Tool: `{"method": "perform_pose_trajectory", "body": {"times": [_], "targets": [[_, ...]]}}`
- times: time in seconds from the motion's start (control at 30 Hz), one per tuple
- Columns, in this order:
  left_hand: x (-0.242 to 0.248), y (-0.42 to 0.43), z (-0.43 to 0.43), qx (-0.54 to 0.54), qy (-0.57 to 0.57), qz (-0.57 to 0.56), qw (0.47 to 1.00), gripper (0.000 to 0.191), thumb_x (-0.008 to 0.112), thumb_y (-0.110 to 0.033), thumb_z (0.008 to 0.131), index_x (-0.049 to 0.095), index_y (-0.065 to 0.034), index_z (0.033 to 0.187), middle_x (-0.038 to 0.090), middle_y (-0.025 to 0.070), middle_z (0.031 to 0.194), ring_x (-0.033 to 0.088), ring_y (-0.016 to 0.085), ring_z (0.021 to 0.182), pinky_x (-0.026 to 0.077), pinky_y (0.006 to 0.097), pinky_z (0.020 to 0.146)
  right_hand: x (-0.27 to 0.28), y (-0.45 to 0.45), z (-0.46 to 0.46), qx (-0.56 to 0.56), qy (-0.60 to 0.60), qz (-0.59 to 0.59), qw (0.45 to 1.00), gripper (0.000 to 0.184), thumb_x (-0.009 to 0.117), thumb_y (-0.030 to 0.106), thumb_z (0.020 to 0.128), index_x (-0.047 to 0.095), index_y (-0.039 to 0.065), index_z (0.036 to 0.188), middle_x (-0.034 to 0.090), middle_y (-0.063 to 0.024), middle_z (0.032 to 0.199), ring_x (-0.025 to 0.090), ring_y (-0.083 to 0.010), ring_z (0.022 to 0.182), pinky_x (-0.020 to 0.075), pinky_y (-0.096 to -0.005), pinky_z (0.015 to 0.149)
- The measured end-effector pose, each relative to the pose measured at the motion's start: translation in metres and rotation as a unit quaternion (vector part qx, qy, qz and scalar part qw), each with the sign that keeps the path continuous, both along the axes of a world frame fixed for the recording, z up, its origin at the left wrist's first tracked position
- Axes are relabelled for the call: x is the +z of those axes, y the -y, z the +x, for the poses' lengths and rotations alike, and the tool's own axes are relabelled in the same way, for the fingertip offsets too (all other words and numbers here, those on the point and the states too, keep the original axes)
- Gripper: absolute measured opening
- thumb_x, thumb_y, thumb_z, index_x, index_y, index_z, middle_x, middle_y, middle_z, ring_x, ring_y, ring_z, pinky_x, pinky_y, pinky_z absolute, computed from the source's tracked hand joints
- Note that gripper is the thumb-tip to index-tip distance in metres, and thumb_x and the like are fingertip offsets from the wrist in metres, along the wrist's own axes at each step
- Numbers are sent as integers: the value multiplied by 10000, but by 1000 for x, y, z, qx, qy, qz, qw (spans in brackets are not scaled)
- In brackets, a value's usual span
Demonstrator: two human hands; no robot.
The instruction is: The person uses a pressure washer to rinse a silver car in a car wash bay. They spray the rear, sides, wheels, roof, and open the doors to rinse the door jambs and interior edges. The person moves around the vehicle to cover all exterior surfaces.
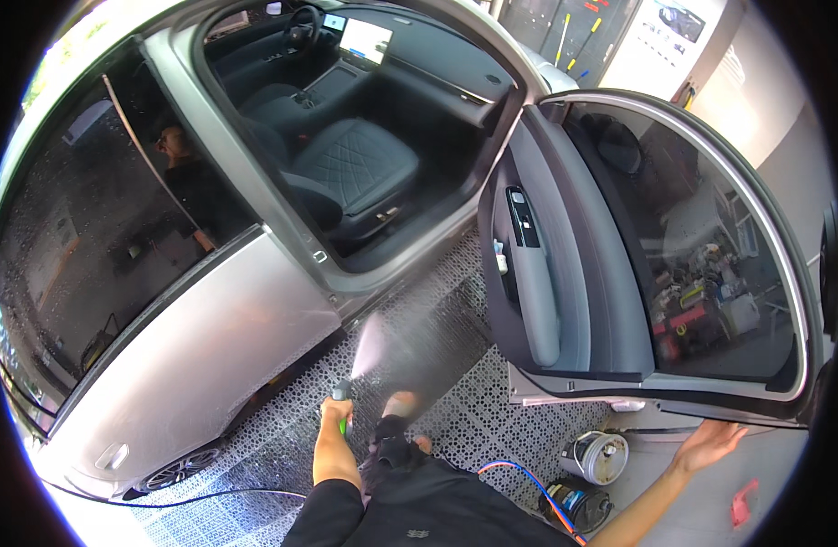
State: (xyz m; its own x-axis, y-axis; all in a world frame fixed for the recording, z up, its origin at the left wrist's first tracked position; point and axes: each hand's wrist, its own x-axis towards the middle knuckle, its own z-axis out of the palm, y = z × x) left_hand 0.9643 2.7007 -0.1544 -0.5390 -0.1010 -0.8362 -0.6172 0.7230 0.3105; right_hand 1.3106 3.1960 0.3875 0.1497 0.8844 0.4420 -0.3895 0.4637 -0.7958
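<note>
My left hand (337,409) is closed around a spray gun (342,392) with a green part at its grip. A white fan of water (371,345) leaves its nozzle towards the lower sill (384,286) of a silver car. The car's front door (562,239) stands wide open, showing its grey inner panel and armrest. At the lower edge of that door is my right hand (711,441), palm up with fingers extended; whether it touches the edge is hard to tell. The rear door (207,342) is shut, with droplets on its dark window (84,225).
Grey perforated floor tiles (487,410) lie underfoot, wet in part. Two buckets, one white-lidded (607,458) and one black (579,507), stand between my body and right arm. A blue and orange hose (528,475) curves beside me; a dark hose (207,501) runs left. A red object (743,504) lies far right.
</note>
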Motion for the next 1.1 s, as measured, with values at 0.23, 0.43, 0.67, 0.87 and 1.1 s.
{"method": "perform_pose_trajectory", "body": {"times": [0.23,0.43,0.67,0.87,1.1], "targets": [[10,-17,-7,101,-40,-10,994,182,689,-95,790,640,31,913,709,131,678,687,211,537,584,388,517,9,-95,-22,-413,126,109,895,637,440,419,1132,546,-149,1401,582,-247,1447,549,-288,1304,375,-395,1166],[3,-41,-25,72,-52,-5,996,190,691,-130,764,673,27,868,713,138,682,702,232,554,601,387,557,-1,-158,-2,-525,79,170,830,517,450,362,1129,571,-75,882,552,-110,843,446,-226,805,464,-371,835],[-43,-103,-84,-52,-77,-19,995,436,690,-242,728,726,68,1031,767,255,995,771,357,972,609,423,897,0,-154,1,-587,81,130,795,657,463,439,1121,621,-139,850,617,-176,811,485,-252,800,497,-422,843],[-46,-186,-136,-77,-54,25,995,482,658,-246,737,728,88,1078,765,271,1017,781,370,908,618,406,882,4,-142,-7,-589,29,104,801,624,485,428,1118,603,-47,732,631,-100,776,514,-207,742,519,-404,737],[-38,-295,-196,-167,-47,74,982,471,656,-281,762,765,28,1100,757,274,1093,739,379,1097,575,435,984,8,-138,-9,-591,25,88,801,639,447,438,1106,686,-137,966,709,-254,1008,639,-308,893,570,-457,856]]}}
